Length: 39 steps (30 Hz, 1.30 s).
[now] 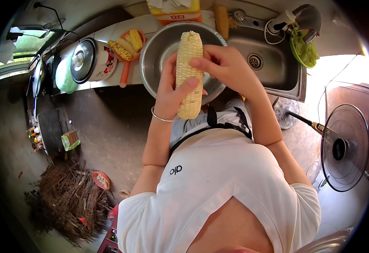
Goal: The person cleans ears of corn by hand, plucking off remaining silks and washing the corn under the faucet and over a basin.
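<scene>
A pale, husked ear of corn is held upright over the near part of a large steel basin. My left hand, with a bangle at the wrist, wraps around its lower left side, the thumb lying across the kernels. From the other side my right hand presses its thumb against the upper kernels, its other fingers curled and partly hidden behind the ear. A few kernels near the lower end look purplish.
Left of the basin are an orange colander with yellow corn and a lidded pot. A sink with a green basket lies right. A standing fan is at far right; dry brushwood lies on the floor.
</scene>
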Each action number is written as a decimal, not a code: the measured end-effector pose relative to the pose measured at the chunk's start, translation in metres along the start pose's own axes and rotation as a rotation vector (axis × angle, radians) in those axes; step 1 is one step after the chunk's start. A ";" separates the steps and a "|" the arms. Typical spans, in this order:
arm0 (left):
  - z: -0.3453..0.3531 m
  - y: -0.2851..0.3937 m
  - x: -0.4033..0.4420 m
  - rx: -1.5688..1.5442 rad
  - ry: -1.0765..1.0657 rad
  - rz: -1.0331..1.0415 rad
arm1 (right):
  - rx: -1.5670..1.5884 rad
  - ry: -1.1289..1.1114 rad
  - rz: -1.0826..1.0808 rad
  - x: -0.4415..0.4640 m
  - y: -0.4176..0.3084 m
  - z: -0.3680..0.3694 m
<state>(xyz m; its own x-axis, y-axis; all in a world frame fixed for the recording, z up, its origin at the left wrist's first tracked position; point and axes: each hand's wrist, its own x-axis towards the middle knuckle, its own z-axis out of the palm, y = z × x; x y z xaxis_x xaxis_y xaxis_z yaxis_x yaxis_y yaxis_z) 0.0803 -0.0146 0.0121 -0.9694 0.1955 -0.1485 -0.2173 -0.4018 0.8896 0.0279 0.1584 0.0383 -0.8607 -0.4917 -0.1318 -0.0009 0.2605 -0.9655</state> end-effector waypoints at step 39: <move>0.009 0.004 0.003 -0.135 -0.074 0.031 | -0.024 0.112 -0.148 -0.009 -0.010 0.000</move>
<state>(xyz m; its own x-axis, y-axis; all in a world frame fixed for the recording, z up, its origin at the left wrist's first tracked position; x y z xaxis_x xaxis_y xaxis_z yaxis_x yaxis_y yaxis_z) 0.0776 -0.0072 0.0191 -0.9660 0.2441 -0.0852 -0.2054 -0.5245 0.8263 0.0356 0.1600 0.0490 -0.9014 -0.4312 0.0388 -0.1430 0.2119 -0.9668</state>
